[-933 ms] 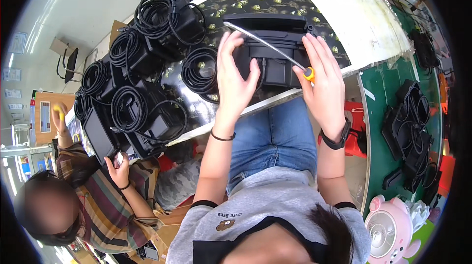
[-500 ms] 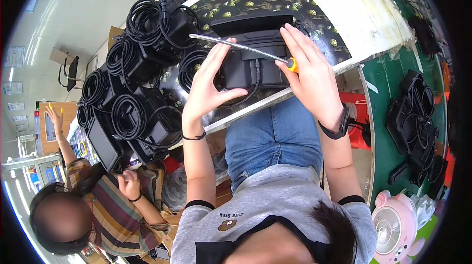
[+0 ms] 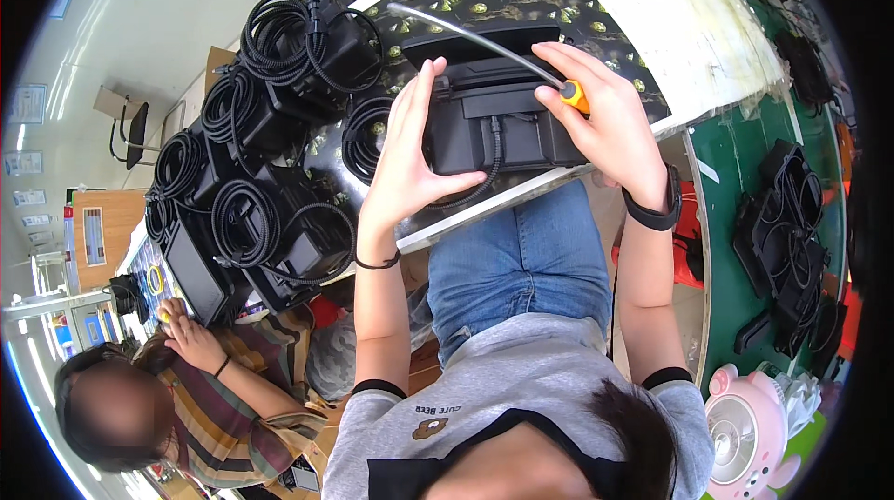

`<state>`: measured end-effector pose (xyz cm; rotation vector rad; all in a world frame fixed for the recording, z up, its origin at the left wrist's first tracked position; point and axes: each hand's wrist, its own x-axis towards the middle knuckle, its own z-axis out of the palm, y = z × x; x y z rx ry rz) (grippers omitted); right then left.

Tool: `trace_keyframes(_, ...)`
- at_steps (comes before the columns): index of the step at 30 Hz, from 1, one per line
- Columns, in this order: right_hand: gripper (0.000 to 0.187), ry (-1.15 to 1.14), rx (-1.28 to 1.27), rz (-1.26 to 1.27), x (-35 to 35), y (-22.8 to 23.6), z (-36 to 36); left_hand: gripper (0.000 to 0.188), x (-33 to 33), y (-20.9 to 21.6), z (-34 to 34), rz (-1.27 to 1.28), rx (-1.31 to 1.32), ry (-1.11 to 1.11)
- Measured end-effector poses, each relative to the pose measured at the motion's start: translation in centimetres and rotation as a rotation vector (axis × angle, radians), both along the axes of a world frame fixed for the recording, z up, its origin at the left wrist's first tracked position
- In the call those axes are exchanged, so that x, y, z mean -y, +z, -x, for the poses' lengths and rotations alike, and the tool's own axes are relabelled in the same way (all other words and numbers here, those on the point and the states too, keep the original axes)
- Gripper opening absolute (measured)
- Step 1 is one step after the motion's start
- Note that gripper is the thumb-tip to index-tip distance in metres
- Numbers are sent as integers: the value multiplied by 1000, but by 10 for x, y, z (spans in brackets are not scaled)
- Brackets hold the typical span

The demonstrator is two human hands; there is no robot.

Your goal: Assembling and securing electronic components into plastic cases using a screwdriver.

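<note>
A black plastic housing (image 3: 463, 134) lies on the table in front of me, with a black panel (image 3: 484, 46) raised along its far side. A ribbed black cable (image 3: 496, 141) comes out of its middle and curves toward the near edge. My left hand (image 3: 402, 160) rests along the housing's left side, fingers stretched and thumb spread over the near corner. My right hand (image 3: 610, 123) is at the right end, holding a screwdriver (image 3: 484, 41) with a yellow and black handle between thumb and fingers. Its long metal shaft slants up to the left above the panel, its tip touching nothing.
Several black housings with coiled cables (image 3: 244, 221) crowd the left of the table. A co-worker (image 3: 223, 384) sits at the lower left. On the green surface at right lie more black parts (image 3: 787, 239) and a pink fan (image 3: 745, 425).
The screwdriver and my right hand have shifted right, and the shaft has risen. The housing sits a little further right, turned slightly. The co-worker's raised hand has come down.
</note>
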<state>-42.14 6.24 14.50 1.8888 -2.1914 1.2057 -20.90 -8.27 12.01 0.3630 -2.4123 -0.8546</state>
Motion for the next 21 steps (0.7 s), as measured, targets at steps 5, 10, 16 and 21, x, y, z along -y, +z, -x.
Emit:
trace_keyframes(5, 38, -15, 130, -39, -4, 19, -4, 119, -3, -3, 0, -50, -51, 77)
trace_keyframes(10, 51, -45, -153, -44, -18, 14, -20, 105, -6, -19, -4, 92, -119, 132)
trace_keyframes(16, 72, -111, -269, -150, -24, 2, -34, 86, -11, -26, -8, 382, -161, 190)
trace_keyframes(21, 76, -108, -328, -216, -32, 2, -34, 81, -10, -32, -5, 405, -164, 200)
